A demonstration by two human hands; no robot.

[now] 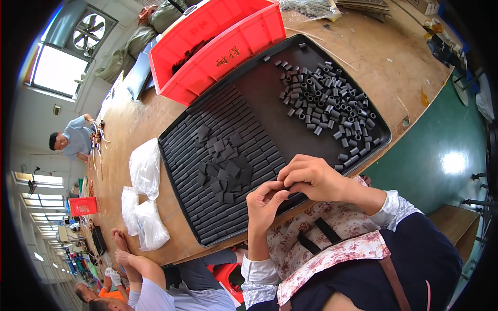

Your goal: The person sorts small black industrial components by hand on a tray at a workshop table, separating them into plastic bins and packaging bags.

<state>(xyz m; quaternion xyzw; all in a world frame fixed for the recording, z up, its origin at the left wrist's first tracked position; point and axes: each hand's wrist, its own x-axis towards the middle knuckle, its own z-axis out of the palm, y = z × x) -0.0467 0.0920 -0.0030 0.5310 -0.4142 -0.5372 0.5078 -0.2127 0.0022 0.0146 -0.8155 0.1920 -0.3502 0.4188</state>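
Note:
My left hand (263,206) and my right hand (313,179) meet over the near edge of a large black tray (262,98). Both are closed, with fingertips pinched together around a small black piece (287,188). Fingers cover most of that piece, so its shape cannot be made out. The tray's left part carries close rows of black cylindrical pieces (218,122), and a heap of thin black square pads (225,166) lies on top of them. Short black hollow tubes (324,98) are scattered loose across its right part.
A red plastic crate (218,46) stands behind the tray on the brown table (381,57). Clear plastic bags (145,171) lie left of the tray. A co-worker's arms (136,267) reach in at the lower left. Farther off stand another person (77,136) and a red bin (83,206).

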